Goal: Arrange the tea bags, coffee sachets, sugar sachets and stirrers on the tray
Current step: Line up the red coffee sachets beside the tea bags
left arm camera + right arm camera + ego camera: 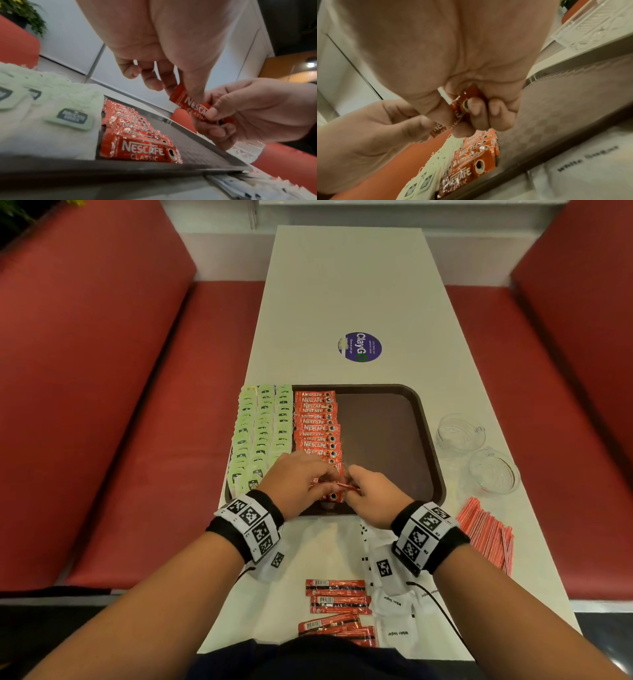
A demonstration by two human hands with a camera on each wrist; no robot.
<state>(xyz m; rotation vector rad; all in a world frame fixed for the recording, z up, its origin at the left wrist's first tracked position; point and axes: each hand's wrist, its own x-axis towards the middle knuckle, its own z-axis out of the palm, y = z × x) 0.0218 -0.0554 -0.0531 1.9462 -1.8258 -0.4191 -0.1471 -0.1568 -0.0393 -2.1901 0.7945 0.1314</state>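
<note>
1. On the white surface we see a brown tray between red benches.
2. Above the tray's near edge, our left hand and right hand each pinch one coffee sachet (red, labelled Nescafe).
3. Tea bags fill the tray's left side.

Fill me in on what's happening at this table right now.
A person is stocking a brown tray. Three columns of green tea bags fill its left side, with a column of red coffee sachets beside them. Both the left hand and the right hand pinch one coffee sachet above the near end of that column. More coffee sachets and white sugar sachets wait on the table, along with red stirrers to the right.
</note>
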